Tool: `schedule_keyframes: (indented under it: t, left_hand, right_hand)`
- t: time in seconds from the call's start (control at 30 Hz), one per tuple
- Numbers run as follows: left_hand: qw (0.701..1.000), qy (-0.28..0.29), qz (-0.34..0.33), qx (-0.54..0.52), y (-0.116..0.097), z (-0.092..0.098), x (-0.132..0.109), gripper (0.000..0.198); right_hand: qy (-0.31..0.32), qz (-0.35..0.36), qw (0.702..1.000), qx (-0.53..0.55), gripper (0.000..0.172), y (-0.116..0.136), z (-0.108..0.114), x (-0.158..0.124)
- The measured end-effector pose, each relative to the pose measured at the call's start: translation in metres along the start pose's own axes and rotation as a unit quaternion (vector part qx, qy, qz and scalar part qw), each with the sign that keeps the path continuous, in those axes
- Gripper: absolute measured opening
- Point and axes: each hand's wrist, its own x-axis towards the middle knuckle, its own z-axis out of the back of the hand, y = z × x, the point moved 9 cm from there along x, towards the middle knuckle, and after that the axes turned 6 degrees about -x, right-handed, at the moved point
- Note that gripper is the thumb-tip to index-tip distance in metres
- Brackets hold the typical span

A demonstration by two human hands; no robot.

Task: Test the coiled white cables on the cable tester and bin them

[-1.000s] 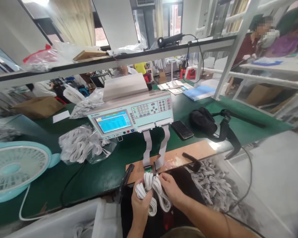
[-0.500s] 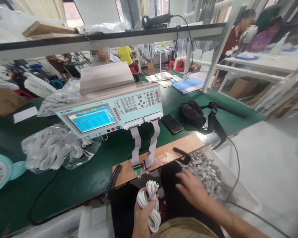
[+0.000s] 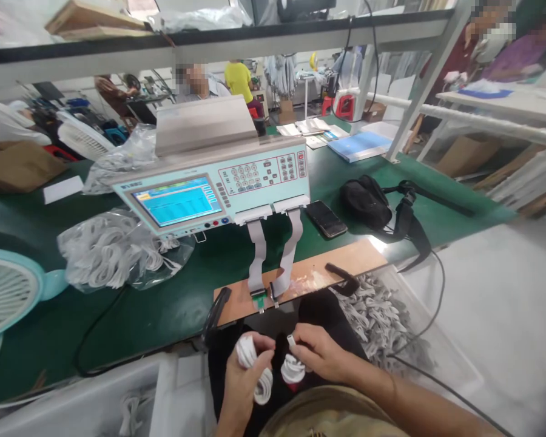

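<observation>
Over the lap, the left hand (image 3: 241,382) is closed around one folded white cable bundle (image 3: 263,388), its long axis slanting down rightward; the right hand (image 3: 316,353) pinches a second, coiled white cable (image 3: 293,370), its small white plug (image 3: 291,341) pointing away toward the green table (image 3: 173,318). On that lie one tan wooden board (image 3: 316,276), two grey ribbon cables (image 3: 257,261) and one pale-blue keypad instrument (image 3: 273,173). Behind, red stools (image 3: 344,107) stand in a workroom.

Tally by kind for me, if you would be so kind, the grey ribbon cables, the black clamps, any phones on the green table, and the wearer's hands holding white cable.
Ribbon cables: 2
Black clamps: 2
Phone: 1
Hands holding white cable: 2 (left hand, right hand)
Total: 7
</observation>
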Motion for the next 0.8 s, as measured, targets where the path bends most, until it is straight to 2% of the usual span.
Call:
schedule_keyframes:
  t: [0.07,0.13,0.37,0.53,0.6,0.7,0.8]
  left_hand:
    - [0.994,0.102,-0.005,0.029,-0.006,-0.019,0.002,0.03]
    - [0.986,0.149,-0.022,0.065,-0.012,-0.03,0.002,0.025]
    - [0.962,0.159,-0.058,0.215,-0.023,-0.036,0.011,0.015]
    - [0.94,0.163,-0.106,0.282,-0.034,-0.043,0.012,0.014]
    - [0.943,0.143,-0.131,0.271,-0.033,-0.042,0.014,0.016]
    - [0.976,0.047,-0.14,0.162,-0.02,-0.024,0.02,0.02]
    - [0.99,-0.025,-0.119,0.07,0.0,-0.007,0.025,0.026]
  right_hand:
    - [-0.009,-0.001,1.0,-0.012,0.016,0.0,-0.003,0.004]
    - [-0.023,-0.019,0.999,-0.013,0.017,-0.005,-0.005,0.008]
    - [-0.058,-0.052,0.997,0.015,0.022,-0.02,-0.006,0.025]
    - [-0.069,-0.11,0.987,0.094,0.026,-0.038,-0.014,0.033]
    - [-0.084,-0.119,0.984,0.107,0.027,-0.044,-0.015,0.034]
    - [-0.111,-0.125,0.98,0.105,0.027,-0.049,-0.011,0.035]
    - [-0.112,-0.115,0.983,0.087,0.028,-0.046,-0.007,0.036]
